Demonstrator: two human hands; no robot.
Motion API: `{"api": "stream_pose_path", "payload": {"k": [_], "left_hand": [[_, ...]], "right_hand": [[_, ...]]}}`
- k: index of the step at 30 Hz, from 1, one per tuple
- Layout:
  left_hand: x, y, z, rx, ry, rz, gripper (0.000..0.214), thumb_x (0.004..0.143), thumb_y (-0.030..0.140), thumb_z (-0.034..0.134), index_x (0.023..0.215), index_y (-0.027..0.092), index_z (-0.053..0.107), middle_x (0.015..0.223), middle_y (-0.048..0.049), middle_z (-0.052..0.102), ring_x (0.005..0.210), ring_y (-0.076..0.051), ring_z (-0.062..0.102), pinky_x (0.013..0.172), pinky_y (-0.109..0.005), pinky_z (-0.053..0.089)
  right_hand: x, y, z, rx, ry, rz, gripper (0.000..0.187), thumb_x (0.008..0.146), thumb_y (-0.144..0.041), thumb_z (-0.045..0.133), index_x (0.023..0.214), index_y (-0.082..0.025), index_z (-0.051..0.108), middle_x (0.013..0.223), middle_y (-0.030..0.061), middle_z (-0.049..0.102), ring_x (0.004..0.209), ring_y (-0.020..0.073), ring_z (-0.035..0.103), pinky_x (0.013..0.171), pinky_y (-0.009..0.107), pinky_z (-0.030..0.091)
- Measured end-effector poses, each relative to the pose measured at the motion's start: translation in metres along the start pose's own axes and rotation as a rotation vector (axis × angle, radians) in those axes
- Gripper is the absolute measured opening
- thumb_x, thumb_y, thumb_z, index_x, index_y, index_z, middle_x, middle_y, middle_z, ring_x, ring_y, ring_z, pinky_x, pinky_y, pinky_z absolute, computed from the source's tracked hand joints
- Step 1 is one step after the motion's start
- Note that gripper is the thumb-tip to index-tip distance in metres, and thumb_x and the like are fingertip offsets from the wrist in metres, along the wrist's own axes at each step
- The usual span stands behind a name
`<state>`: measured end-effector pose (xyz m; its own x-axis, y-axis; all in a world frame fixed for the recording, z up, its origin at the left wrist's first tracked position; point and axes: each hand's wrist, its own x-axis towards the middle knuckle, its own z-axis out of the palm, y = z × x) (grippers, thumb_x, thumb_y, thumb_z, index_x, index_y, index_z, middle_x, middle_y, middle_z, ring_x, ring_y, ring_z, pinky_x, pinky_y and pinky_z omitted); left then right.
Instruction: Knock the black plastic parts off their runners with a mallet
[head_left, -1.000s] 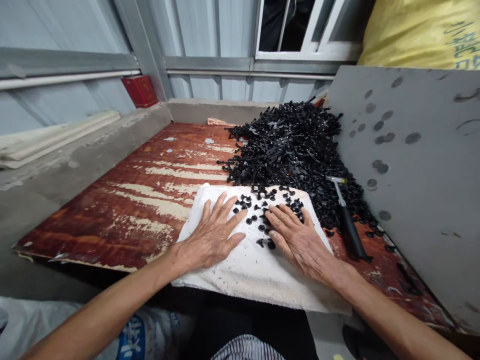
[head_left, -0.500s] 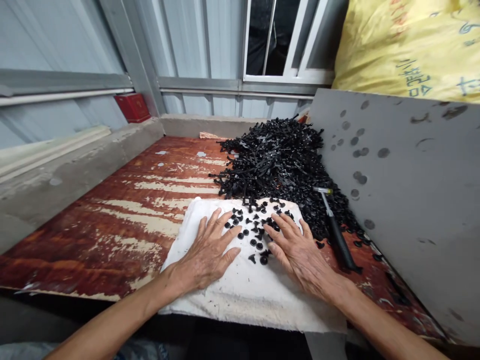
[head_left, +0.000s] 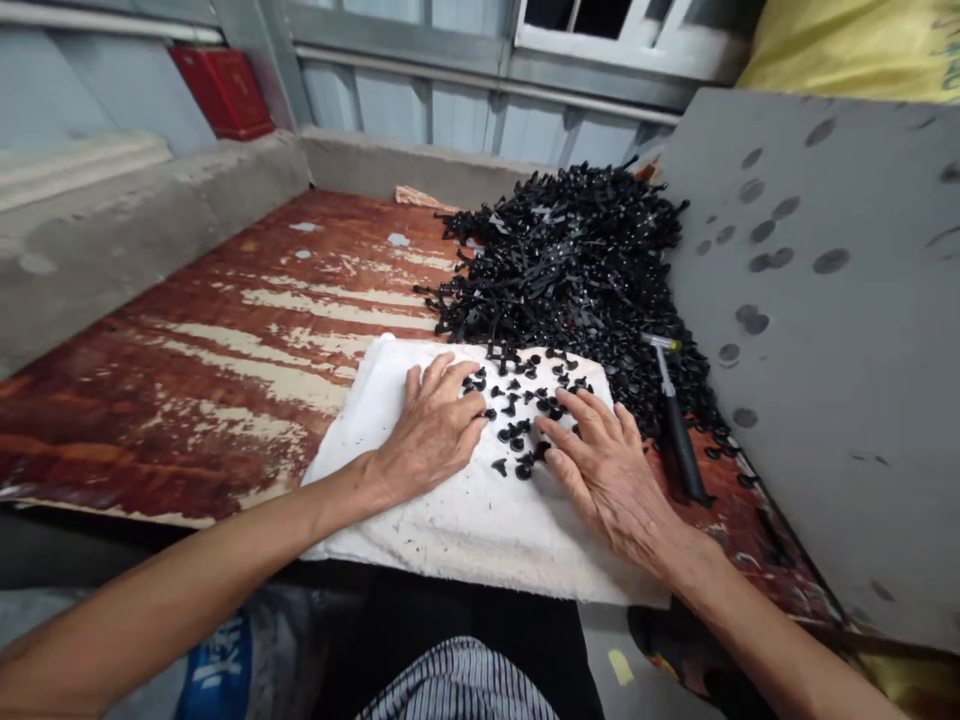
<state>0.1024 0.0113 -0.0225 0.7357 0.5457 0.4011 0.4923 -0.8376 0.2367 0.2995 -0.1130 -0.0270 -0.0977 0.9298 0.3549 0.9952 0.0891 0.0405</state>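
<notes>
Several small black pieces (head_left: pixel 517 443), each with a round head and a short stem, lie scattered on a folded white cloth (head_left: pixel 420 540). At the left side of the scatter is my left hand (head_left: pixel 431 425); its thumb and index finger are pinched close together at one black piece (head_left: pixel 490 413). Across from it my right hand (head_left: pixel 600 455) rests palm down with fingers apart, the fingertips among the pieces at the right. Some pieces are partly covered by its fingers.
A large heap of black strips and pieces (head_left: pixel 570 250) rises behind the cloth. Right of the cloth lies a black-handled hammer (head_left: pixel 679 440). A grey spotted board (head_left: pixel 840 400) borders the worn red tabletop (head_left: pixel 187 360). A red tin (head_left: pixel 225 92) stands on the ledge.
The view has tilted downward. My left hand has drawn its fingers together at a black piece, and my right hand has stayed spread, its fingertips still among the pieces.
</notes>
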Motion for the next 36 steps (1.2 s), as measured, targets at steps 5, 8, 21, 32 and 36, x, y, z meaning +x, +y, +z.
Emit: {"api": "stream_pose_path", "payload": {"k": [5, 8, 21, 32, 36], "left_hand": [[0.001, -0.001, 0.001, 0.023, 0.029, 0.025, 0.021, 0.09, 0.015, 0.048, 0.082, 0.017, 0.067, 0.133, -0.0122, 0.055, 0.133, -0.035, 0.036, 0.103, -0.059, 0.037], [-0.003, -0.002, -0.002, -0.006, 0.047, 0.027, 0.019, 0.089, 0.015, 0.049, 0.081, 0.017, 0.066, 0.132, -0.0119, 0.056, 0.132, -0.033, 0.038, 0.104, -0.055, 0.038], [-0.02, 0.012, -0.01, -0.036, 0.012, 0.05, 0.027, 0.088, 0.017, 0.053, 0.114, 0.018, 0.063, 0.138, -0.0161, 0.05, 0.136, -0.036, 0.033, 0.105, -0.06, 0.035], [0.006, 0.024, 0.006, -0.02, -0.041, 0.085, 0.016, 0.086, 0.012, 0.054, 0.088, 0.017, 0.068, 0.138, -0.0134, 0.052, 0.133, -0.037, 0.035, 0.103, -0.062, 0.033], [0.005, 0.024, 0.004, -0.044, -0.022, 0.089, 0.016, 0.086, 0.012, 0.052, 0.085, 0.017, 0.068, 0.136, -0.0126, 0.054, 0.132, -0.036, 0.037, 0.102, -0.06, 0.036]], "right_hand": [[0.018, -0.005, 0.005, -0.019, 0.047, -0.064, 0.047, 0.102, -0.035, 0.028, 0.131, -0.021, 0.063, 0.14, 0.0181, 0.052, 0.131, 0.0352, 0.043, 0.103, 0.061, 0.036], [0.026, -0.008, 0.005, -0.007, 0.001, -0.089, 0.048, 0.102, -0.035, 0.028, 0.132, -0.02, 0.062, 0.142, 0.0191, 0.05, 0.133, 0.0372, 0.042, 0.103, 0.062, 0.036], [0.008, -0.002, 0.0, 0.046, 0.066, -0.107, 0.049, 0.103, -0.035, 0.026, 0.13, -0.016, 0.062, 0.139, 0.0205, 0.05, 0.13, 0.0364, 0.04, 0.102, 0.063, 0.037], [0.0, -0.008, 0.001, 0.087, 0.104, -0.152, 0.042, 0.101, -0.032, 0.033, 0.127, -0.016, 0.062, 0.138, 0.0192, 0.049, 0.128, 0.0369, 0.04, 0.1, 0.064, 0.036], [-0.004, -0.011, 0.001, 0.1, 0.118, -0.127, 0.041, 0.101, -0.031, 0.033, 0.12, -0.013, 0.064, 0.137, 0.02, 0.051, 0.129, 0.0369, 0.039, 0.101, 0.064, 0.035]]}}
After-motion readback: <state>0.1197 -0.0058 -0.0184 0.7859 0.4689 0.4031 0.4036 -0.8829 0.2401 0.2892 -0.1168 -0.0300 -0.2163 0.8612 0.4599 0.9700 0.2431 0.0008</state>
